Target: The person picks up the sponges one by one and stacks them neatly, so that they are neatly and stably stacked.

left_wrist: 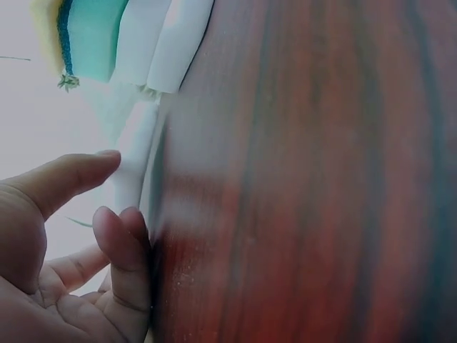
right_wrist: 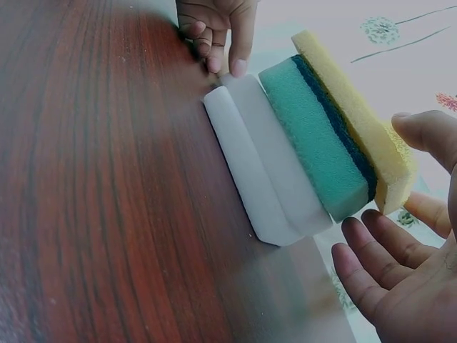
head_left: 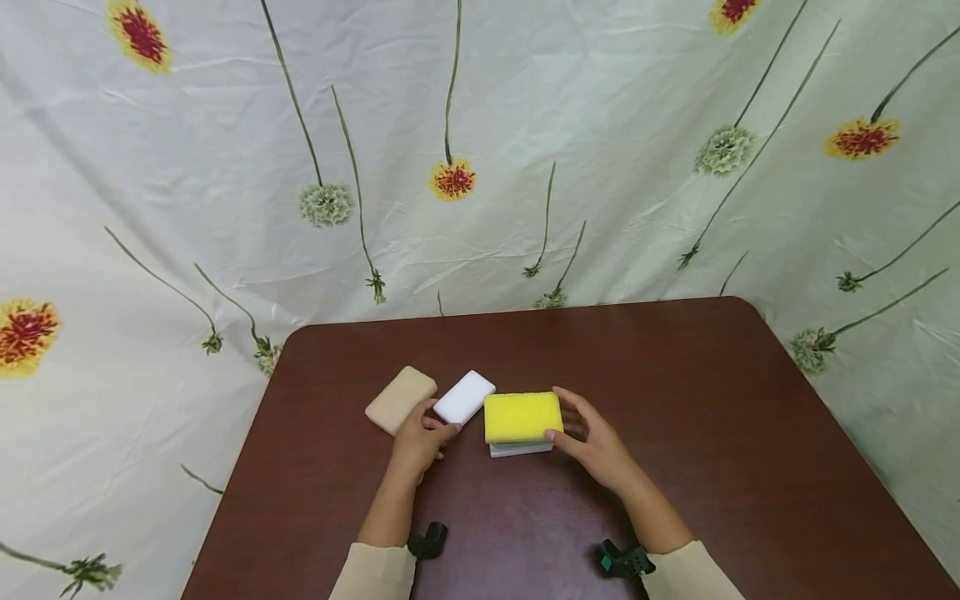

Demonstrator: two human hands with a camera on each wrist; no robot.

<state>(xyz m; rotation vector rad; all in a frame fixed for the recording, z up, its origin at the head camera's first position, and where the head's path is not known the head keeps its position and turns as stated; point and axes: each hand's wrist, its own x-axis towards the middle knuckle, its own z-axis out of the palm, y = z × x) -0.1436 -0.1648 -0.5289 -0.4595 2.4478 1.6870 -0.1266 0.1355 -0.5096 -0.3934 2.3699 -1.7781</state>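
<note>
In the head view a yellow sponge (head_left: pixel 522 417) tops a stack, its right end between the thumb and index finger of my right hand (head_left: pixel 596 442). The right wrist view shows a green sponge (right_wrist: pixel 312 143) under it, with a dark blue layer between, and white sponges (right_wrist: pixel 243 168) at the bottom. My left hand (head_left: pixel 420 442) is at the near end of a separate white sponge (head_left: pixel 465 397) that lies slantwise on the table. Its thumb and fingers stand apart around that end; whether they press on it is unclear. A beige sponge (head_left: pixel 400 400) lies just beyond, to the left.
The sponges rest on a dark reddish-brown table (head_left: pixel 675 375) with rounded far corners. Behind it hangs a white cloth (head_left: pixel 495 100) printed with flowers. Each wrist wears a black band, the left one (head_left: pixel 428 541) and the right one (head_left: pixel 625 559).
</note>
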